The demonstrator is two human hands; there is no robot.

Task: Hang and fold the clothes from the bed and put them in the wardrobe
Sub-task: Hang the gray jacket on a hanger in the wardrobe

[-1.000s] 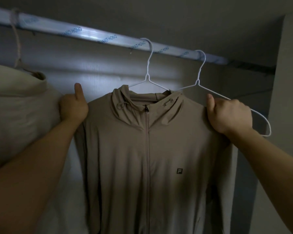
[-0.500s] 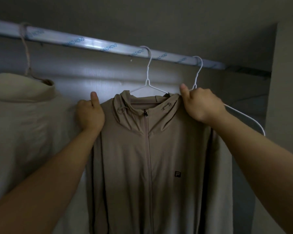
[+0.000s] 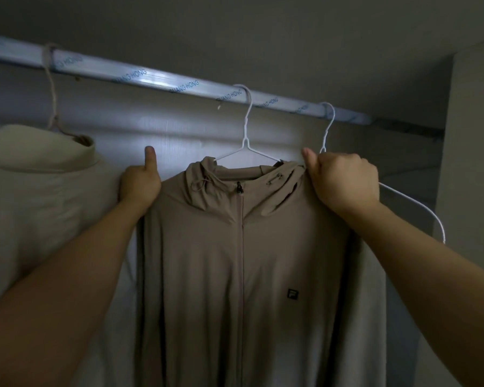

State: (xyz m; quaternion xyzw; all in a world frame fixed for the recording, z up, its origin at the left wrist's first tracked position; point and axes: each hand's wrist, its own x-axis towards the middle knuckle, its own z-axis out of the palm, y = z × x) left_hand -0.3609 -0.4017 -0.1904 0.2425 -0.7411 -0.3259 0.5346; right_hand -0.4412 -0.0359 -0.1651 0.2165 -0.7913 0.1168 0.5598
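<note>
Here, one long rail (image 3: pixel 151 76) runs across the top of the wardrobe. Three hangers hook over it: two white wire ones and one brownish one.

Under the middle of the rail, the first white hanger (image 3: pixel 246 135) carries the tan jacket (image 3: pixel 235 261). The jacket is zipped up and has a small dark logo on the chest. The left hand (image 3: pixel 140 188) is curled round one shoulder of the jacket, thumb sticking up. The right hand (image 3: pixel 344 182) grips the jacket by the hood on the other side, thumb up too.

The second white hanger (image 3: pixel 403 198) hangs bare under the right end of the rail. The right hand covers its neck, and I cannot tell if the hand touches it.

Under the left end of the rail, the brownish hanger (image 3: pixel 52 101) holds a cream top (image 3: pixel 39 196), close against the left hand. That makes two clothes hanging. The wardrobe side wall (image 3: pixel 475 163) stands just past the rail's right end.
</note>
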